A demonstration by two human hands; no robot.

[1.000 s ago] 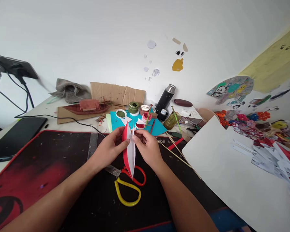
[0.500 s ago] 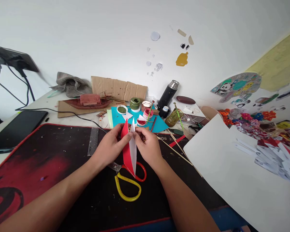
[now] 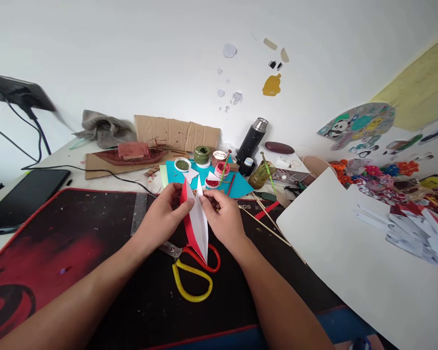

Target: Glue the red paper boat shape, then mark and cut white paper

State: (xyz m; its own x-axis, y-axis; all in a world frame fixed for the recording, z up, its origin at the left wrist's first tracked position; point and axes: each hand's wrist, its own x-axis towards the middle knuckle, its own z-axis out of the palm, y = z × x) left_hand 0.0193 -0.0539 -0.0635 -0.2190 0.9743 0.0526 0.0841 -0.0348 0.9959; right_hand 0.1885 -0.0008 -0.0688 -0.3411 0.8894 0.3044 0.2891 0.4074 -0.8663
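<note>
L hand [image 3: 166, 212] pinches paper [image 3: 197, 221] betw. thumb & fingers; R hand [image 3: 223, 214] pinches its other flap likewise, tho far fingers are part hidden, so exact grip's hard to tell; paper's folded, red outside, white inside, gaping a bit, held over scissors [image 3: 190, 269] on dark mat [image 3: 149, 311]; ruler [image 3: 139, 212] just L of L hand; pots [image 3: 202, 154] beyond, on blue sheet [image 3: 243, 188].

A reddish-brown model boat [image 3: 134, 151] is laid on flat cardboard [image 3: 91, 163], with a grey cloth [image 3: 104, 129] bunched behind it. Paint jars [image 3: 202, 155] are grouped on a blue sheet [image 3: 243, 187], near which a black flask [image 3: 251, 139] is set beside a dark oval case [image 3: 279, 148]. A yellow cut-out [image 3: 272, 85] is stuck to the wall [image 3: 113, 63] above
</note>
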